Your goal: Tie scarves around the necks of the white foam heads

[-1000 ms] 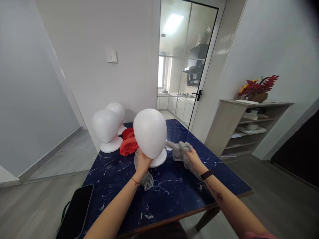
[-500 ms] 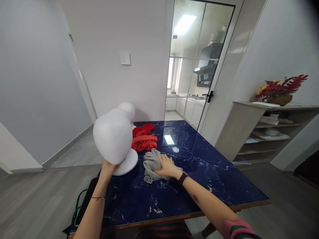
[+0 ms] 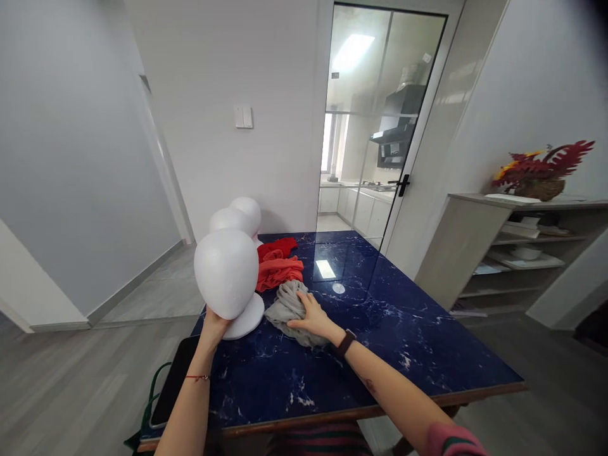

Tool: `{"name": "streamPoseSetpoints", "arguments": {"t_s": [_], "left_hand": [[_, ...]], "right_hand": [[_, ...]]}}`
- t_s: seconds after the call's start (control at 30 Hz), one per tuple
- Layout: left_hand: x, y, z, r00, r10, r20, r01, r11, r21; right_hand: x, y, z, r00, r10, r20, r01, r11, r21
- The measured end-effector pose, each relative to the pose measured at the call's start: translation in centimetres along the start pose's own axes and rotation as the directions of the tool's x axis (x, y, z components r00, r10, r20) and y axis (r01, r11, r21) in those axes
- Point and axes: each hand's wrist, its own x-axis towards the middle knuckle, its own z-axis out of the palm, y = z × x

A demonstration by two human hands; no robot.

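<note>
Nearest me at the table's left is a smooth white mannequin head (image 3: 226, 272) on a round base (image 3: 247, 316). My left hand (image 3: 215, 328) is at its neck, under the back of the head; most of the fingers are hidden behind it. My right hand (image 3: 313, 318) rests on a crumpled grey cloth (image 3: 285, 304), thumb and fingers apart. The cloth lies just right of the base, its folds bunched up. Behind it are an orange-red cloth (image 3: 280, 271) and a darker red cloth (image 3: 282, 244), both in loose heaps.
Two more white mannequin heads (image 3: 232, 220) stand in line behind the near one. The dark blue marbled table (image 3: 375, 342) carries a small round pale disc (image 3: 339, 288). A black item (image 3: 175, 380) with a green strap is at the left edge. Shelves (image 3: 517, 253) stand right.
The near head has turned more upright and shifted slightly right in view. The grey cloth is bunched further left, close to the base, with my right hand still on it.
</note>
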Motion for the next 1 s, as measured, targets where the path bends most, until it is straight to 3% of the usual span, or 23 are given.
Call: {"name": "streamPoseSetpoints", "arguments": {"t_s": [0.1, 0.23, 0.3, 0.4, 0.47, 0.5, 0.57, 0.6, 0.63, 0.77, 1.0], "left_hand": [[-1.1, -0.2, -1.1, 0.994, -0.056, 0.099, 0.054, 0.998, 0.022], [-5.1, 1.5, -1.6, 1.000, 0.015, 0.023, -0.020, 0.957, 0.288], [-7.5, 3.6, -0.4, 0.998, 0.070, 0.005, -0.068, 0.946, 0.317], [-9.9, 7.6, 2.7, 0.947, 0.137, 0.290, -0.191, 0.967, 0.167], [-10.2, 9.8, 5.0, 0.895, 0.167, 0.413, -0.251, 0.955, 0.158], [-10.0, 10.4, 6.0, 0.858, 0.202, 0.472, -0.301, 0.943, 0.143], [-9.2, 10.8, 7.7, 0.780, 0.276, 0.562, -0.410, 0.903, 0.126], [-8.7, 10.6, 8.5, 0.752, 0.307, 0.584, -0.458, 0.880, 0.128], [-8.1, 10.1, 9.1, 0.741, 0.328, 0.586, -0.493, 0.858, 0.142], [-6.3, 7.3, 10.6, 0.803, 0.351, 0.482, -0.488, 0.851, 0.192], [-5.3, 4.7, 9.2, 0.935, 0.253, 0.249, -0.295, 0.944, 0.145]], "right_hand": [[-4.0, 0.3, -0.9, 0.999, 0.026, 0.024, -0.027, 1.000, 0.015], [-8.3, 1.6, 0.3, 0.994, -0.021, -0.103, 0.015, 0.998, -0.062], [-7.8, 1.8, 0.9, 0.985, -0.157, -0.075, 0.156, 0.988, -0.017], [-4.0, 1.9, -0.1, 0.937, -0.339, -0.085, 0.349, 0.922, 0.171], [-1.0, 2.6, -1.7, 0.939, -0.211, -0.273, 0.288, 0.916, 0.280], [0.3, 3.3, -2.6, 0.911, -0.079, -0.406, 0.220, 0.924, 0.314], [2.1, 5.1, -4.0, 0.793, 0.156, -0.588, 0.102, 0.919, 0.381], [2.5, 6.2, -4.4, 0.758, 0.214, -0.616, 0.068, 0.913, 0.402], [2.7, 7.3, -4.5, 0.754, 0.238, -0.613, 0.049, 0.909, 0.414], [2.3, 11.0, -3.4, 0.804, 0.236, -0.545, 0.008, 0.913, 0.407], [2.1, 12.5, -2.3, 0.778, 0.260, -0.572, 0.011, 0.904, 0.427]]}}
